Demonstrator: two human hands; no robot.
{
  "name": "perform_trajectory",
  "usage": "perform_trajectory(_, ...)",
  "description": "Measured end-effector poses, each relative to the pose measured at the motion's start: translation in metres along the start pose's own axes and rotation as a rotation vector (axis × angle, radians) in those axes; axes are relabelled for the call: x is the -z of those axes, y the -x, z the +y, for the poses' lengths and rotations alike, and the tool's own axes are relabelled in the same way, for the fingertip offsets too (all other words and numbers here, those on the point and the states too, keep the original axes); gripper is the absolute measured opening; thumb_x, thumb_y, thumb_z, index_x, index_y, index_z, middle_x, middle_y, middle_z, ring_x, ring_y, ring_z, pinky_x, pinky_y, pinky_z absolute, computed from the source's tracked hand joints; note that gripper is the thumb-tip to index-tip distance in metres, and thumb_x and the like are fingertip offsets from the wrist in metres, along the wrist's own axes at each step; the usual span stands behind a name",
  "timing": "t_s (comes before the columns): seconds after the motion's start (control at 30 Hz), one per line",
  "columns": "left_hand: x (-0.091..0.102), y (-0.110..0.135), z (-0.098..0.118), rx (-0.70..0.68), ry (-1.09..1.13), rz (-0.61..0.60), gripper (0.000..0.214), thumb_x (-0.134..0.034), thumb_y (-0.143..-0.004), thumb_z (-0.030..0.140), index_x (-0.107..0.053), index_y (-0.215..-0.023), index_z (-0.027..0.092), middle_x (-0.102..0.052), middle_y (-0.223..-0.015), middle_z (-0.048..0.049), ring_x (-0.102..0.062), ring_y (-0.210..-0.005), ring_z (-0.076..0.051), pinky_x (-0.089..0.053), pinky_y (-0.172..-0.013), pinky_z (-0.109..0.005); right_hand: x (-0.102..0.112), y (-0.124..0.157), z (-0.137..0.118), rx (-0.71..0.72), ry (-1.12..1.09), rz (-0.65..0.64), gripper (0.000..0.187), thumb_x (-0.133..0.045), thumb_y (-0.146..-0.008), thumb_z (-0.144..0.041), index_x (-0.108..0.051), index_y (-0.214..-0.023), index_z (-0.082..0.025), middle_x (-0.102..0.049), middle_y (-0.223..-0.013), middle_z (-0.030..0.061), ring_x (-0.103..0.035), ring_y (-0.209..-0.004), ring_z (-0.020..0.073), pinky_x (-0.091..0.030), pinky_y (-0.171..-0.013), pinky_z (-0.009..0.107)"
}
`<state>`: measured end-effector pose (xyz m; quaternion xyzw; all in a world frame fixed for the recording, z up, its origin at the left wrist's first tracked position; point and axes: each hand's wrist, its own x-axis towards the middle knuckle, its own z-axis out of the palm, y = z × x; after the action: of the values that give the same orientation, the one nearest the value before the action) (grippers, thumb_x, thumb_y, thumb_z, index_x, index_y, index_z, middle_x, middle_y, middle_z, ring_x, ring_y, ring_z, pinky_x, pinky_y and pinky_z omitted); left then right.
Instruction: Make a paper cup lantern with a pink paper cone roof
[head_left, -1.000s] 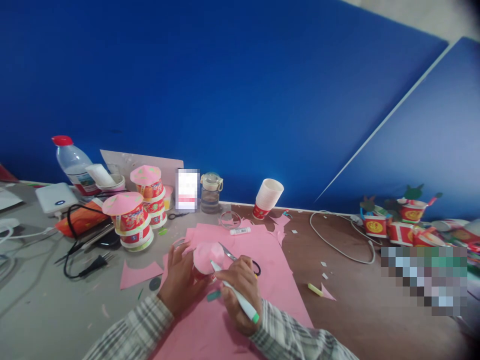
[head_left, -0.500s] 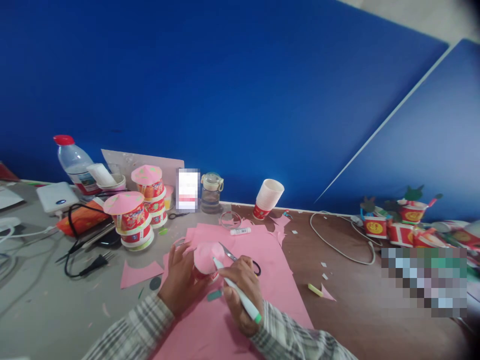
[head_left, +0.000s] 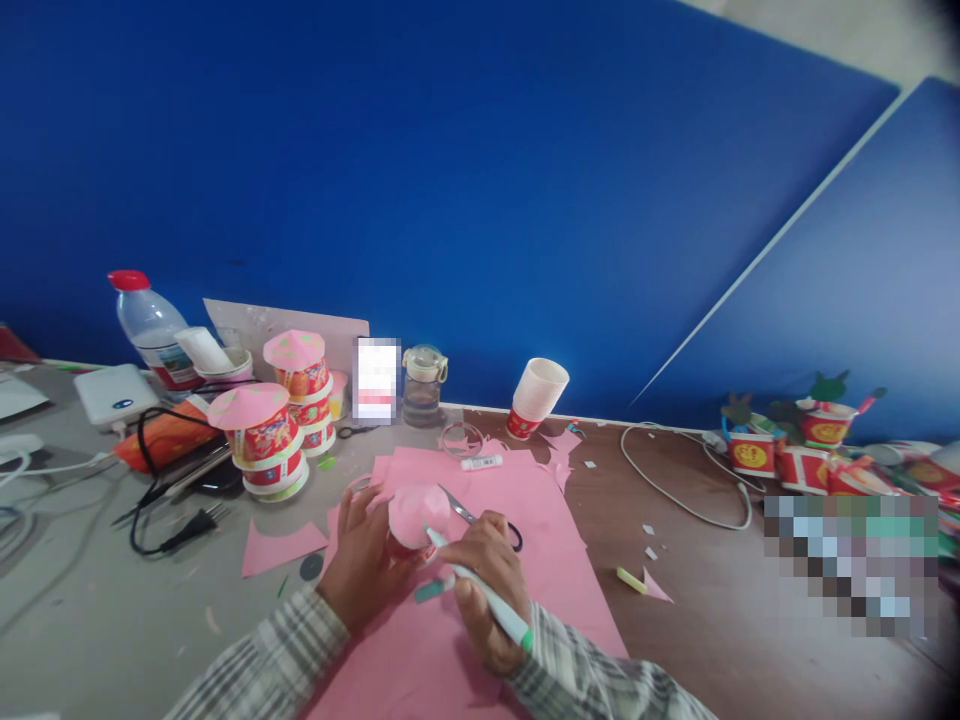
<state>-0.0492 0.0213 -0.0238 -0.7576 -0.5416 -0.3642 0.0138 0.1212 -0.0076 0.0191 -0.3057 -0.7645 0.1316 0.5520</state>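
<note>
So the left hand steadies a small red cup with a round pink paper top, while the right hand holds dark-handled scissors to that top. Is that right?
Not quite: the head view shows the right hand holding a slim white marker with a green end; the dark-handled metal scissors lie on the pink paper sheets. The left hand does steady the pink-topped cup.

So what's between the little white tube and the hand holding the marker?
Scissors, partly covered by the right hand, lie there on the pink paper; the head view shows it.
</note>
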Motion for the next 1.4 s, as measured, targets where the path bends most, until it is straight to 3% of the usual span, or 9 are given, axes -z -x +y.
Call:
perform_trajectory(0.33, 0.0042, -0.0025, 0.0051, 0.014, 0.018, -0.015, 0.055, -0.059, -0.05, 0.054, -0.053, -0.095, 0.022, -0.062, -0.091, -0.0088, -0.042, -0.102, -0.032, -0.029, -0.089, -0.055, -0.0032, 0.0017, 0.0048, -0.008, 0.035, -0.031, 0.036, -0.033, -0.092, -0.045, -0.061, -0.097, -0.022, -0.062, -0.065, -0.0006, -0.057, -0.058, 0.0191, -0.041, -0.066, 0.037)
perform_trajectory(0.9, 0.0022, 0.001, 0.0011, 0.005, 0.047, -0.022, 0.054, -0.056, -0.053, 0.053, -0.049, -0.099, 0.025, -0.061, -0.095, -0.0092, -0.04, -0.104, -0.033, -0.024, -0.091, -0.057, -0.0058, 0.006, 0.005, -0.013, 0.046, -0.118, 0.028, -0.039, -0.09, -0.038, -0.061, -0.097, -0.023, -0.066, -0.069, 0.0006, -0.059, -0.06, 0.0205, -0.041, -0.07, 0.039)
perform_trajectory(1.1, 0.002, 0.0004, 0.0009, -0.007, 0.025, -0.016, 0.054, -0.057, -0.052, 0.052, -0.051, -0.097, 0.023, -0.062, -0.094, -0.0087, -0.041, -0.103, -0.033, -0.027, -0.09, -0.057, -0.0033, 0.0048, 0.0044, -0.001, 0.043, -0.057, 0.029, -0.038, -0.091, -0.038, -0.062, -0.096, -0.021, -0.064, -0.065, 0.0003, -0.058, -0.058, 0.0195, -0.041, -0.067, 0.038)
perform_trajectory(1.4, -0.0011, 0.0025, -0.003, -0.021, 0.009, -0.008, 0.052, -0.057, -0.051, 0.051, -0.053, -0.095, 0.023, -0.061, -0.094, -0.009, -0.042, -0.102, -0.033, -0.028, -0.09, -0.057, -0.0042, 0.0062, 0.0026, -0.006, 0.052, -0.085, 0.025, -0.041, -0.089, -0.034, -0.063, -0.093, -0.023, -0.062, -0.06, -0.0013, -0.057, -0.055, 0.0198, -0.04, -0.068, 0.039)
